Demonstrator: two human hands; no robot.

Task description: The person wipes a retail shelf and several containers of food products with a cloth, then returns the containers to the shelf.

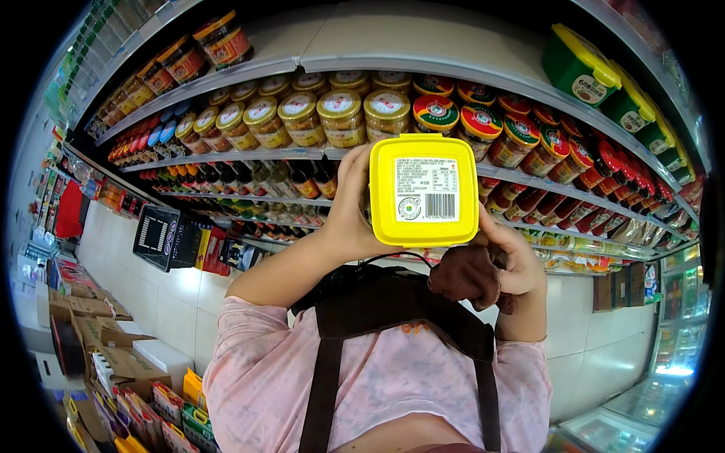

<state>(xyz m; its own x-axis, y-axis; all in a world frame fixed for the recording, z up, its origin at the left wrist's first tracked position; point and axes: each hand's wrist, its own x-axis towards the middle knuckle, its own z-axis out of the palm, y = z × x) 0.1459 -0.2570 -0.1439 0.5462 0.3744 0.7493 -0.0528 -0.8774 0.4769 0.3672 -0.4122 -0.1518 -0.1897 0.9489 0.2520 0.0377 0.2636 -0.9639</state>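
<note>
Right, the yellow tub (pixel 424 190) is up between both hands in front of the jar shelves (pixel 317 155), its labelled flat face toward the camera. The left hand (pixel 349 208) wraps its left edge, fingers curled behind. The right hand (pixel 513 260) props the lower right corner, closed around a brown cloth (pixel 470 275).

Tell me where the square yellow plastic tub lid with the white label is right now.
In the head view the square yellow plastic tub is held up at centre between the left hand and right hand, before the shelf of jars, above a brown cloth.
</note>
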